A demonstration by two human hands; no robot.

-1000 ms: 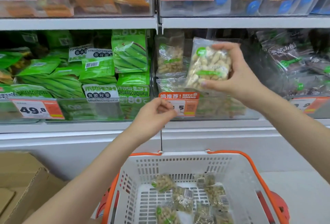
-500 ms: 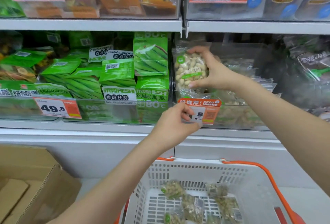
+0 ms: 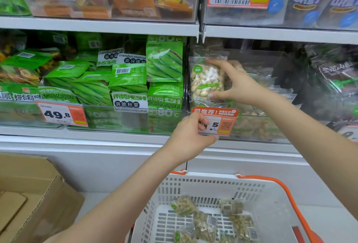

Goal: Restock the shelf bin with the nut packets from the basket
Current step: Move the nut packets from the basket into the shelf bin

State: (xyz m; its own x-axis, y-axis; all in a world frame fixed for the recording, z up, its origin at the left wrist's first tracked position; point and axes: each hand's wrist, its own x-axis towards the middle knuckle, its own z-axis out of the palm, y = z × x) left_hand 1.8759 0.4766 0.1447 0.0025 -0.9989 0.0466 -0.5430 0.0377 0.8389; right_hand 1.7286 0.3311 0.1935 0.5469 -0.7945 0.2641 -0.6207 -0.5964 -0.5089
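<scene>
A clear plastic packet of pale nuts is pinched upright by the right hand at the left end of the clear shelf bin, apparently for front-facing display. The bin's orange price tag is gripped by the left hand, probably as a brace. More packets lie in the white slotted basket below.

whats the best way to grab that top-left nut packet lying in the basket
Take the nut packet across its two long side edges, reaching down from above through the open top of the basket. It lies flat and tilted on the slatted floor, apart from the wall, so both edges look reachable; nearby packets crowd its lower right corner.
</scene>
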